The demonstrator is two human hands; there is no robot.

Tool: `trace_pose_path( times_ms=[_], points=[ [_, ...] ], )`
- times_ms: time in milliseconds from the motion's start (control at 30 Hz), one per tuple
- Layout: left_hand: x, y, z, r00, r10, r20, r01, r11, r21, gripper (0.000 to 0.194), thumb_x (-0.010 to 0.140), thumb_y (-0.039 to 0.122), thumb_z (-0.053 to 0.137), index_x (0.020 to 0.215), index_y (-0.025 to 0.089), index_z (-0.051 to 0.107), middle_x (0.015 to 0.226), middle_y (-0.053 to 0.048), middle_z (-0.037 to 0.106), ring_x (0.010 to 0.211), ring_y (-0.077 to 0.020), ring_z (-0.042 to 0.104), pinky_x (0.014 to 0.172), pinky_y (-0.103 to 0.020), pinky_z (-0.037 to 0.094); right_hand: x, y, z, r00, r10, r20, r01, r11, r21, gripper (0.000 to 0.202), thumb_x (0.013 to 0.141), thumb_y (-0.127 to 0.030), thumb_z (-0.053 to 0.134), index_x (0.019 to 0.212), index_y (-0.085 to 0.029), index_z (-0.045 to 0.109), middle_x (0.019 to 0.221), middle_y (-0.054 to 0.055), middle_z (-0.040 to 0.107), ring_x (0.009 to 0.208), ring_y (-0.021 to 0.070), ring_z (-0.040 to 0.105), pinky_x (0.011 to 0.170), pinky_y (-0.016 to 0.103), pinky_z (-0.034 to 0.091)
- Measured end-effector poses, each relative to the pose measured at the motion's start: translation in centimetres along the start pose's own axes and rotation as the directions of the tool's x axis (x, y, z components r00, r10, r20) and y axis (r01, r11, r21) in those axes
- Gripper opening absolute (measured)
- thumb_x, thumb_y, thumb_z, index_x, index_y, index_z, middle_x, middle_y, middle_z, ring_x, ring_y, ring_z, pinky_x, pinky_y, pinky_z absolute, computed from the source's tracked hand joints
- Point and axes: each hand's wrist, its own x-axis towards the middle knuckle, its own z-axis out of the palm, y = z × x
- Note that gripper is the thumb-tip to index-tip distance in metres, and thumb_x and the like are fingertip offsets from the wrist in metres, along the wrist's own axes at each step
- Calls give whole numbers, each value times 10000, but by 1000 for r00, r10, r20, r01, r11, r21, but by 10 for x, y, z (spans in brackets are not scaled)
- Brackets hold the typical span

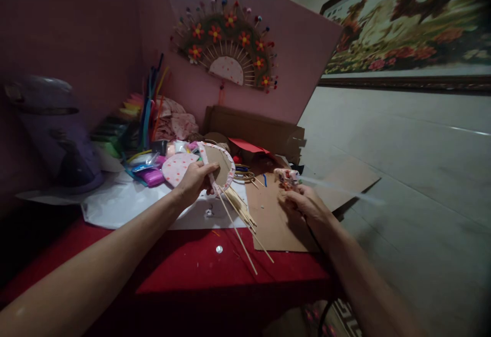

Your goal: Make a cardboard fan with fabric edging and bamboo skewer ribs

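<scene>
My left hand [197, 181] pinches the lower left edge of a round cardboard disc [220, 165] whose rim is wrapped in white cloth with red dots. My right hand [305, 201] is closed around a glue gun [287, 177] with a patterned body; a clear glue stick [341, 188] sticks out behind it and a dark cord hangs below. Beneath the disc, thin wooden sticks [240, 206] lie over white paper, their ends reaching the red cloth. Another dotted cloth-covered piece [178, 168] rests just left of the disc.
A cardboard sheet [268, 229] lies under my right hand on the red-covered table [180, 260]. Colourful packets [151, 176] and pipe cleaners [148, 107] are at the left, near a purple container [57, 137]. A flower-decorated fan [226, 30] hangs behind.
</scene>
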Motion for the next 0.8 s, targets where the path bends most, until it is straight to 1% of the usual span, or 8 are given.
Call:
trace_pose_path(
  times_ms=[67, 100, 167, 233, 333, 400, 600, 800],
  points=[
    [-1, -1, 1, 999, -2, 33, 1, 1000, 21, 213, 688, 329, 638, 648, 127, 583, 413, -1, 518, 280, -114, 448, 251, -214, 307, -19, -18, 13, 972, 128, 197, -178, 949, 262, 209, 713, -315, 601, 851, -161, 564, 573, -48, 460, 395, 58, 333, 336, 172, 226],
    [-2, -1, 1, 999, -4, 45, 3, 1000, 29, 212, 694, 331, 632, 639, 132, 583, 405, 0, 515, 276, -115, 443, 247, -215, 301, -28, -27, 20, 951, 131, 280, -223, 919, 325, 256, 735, -346, 589, 919, -171, 563, 617, -39, 491, 390, 54, 333, 319, 165, 233],
    [-4, -1, 3, 998, -12, 60, 9, 999, 39, 211, 704, 333, 622, 622, 144, 578, 399, 2, 510, 266, -115, 430, 238, -217, 287, -42, -40, 34, 925, 118, 360, -247, 909, 337, 261, 748, -371, 583, 924, -179, 569, 627, -35, 511, 378, 54, 353, 302, 166, 271],
    [-5, -1, 4, 998, -19, 61, 15, 998, 57, 220, 710, 336, 613, 595, 155, 565, 391, 7, 500, 251, -114, 412, 226, -221, 274, -51, -46, 47, 911, 113, 396, -233, 934, 271, 233, 751, -387, 579, 823, -165, 585, 611, -24, 520, 383, 60, 387, 299, 169, 299],
    [-8, 0, 6, 999, -14, 43, 10, 995, 101, 240, 716, 338, 604, 561, 162, 551, 365, 22, 466, 226, -107, 382, 215, -223, 261, -55, -45, 60, 906, 90, 413, -168, 973, 158, 267, 770, -395, 552, 656, -154, 560, 566, -15, 512, 374, 60, 397, 297, 173, 318],
    [-9, 1, 8, 1000, -13, 26, 9, 992, 122, 233, 716, 337, 602, 570, 160, 559, 366, 27, 462, 223, -99, 371, 212, -216, 247, -55, -40, 65, 909, 68, 412, -125, 986, 114, 307, 792, -410, 532, 616, -159, 540, 506, -30, 472, 347, 57, 376, 287, 172, 299],
    [-12, 4, 12, 1000, -19, -2, 19, 990, 137, 212, 699, 337, 612, 603, 155, 562, 365, 34, 460, 225, -83, 356, 210, -195, 213, -53, -33, 69, 924, 59, 379, -85, 995, 54, 356, 819, -478, 519, 633, -175, 513, 461, -53, 400, 341, 58, 369, 301, 171, 294],
    [-12, 4, 11, 1000, -25, -4, 25, 985, 171, 208, 706, 349, 593, 639, 160, 536, 376, 46, 470, 231, -83, 363, 209, -185, 222, -53, -40, 72, 903, 93, 419, -121, 992, 42, 345, 828, -458, 516, 637, -177, 459, 501, -52, 404, 383, 56, 372, 332, 171, 300]
  ],
)
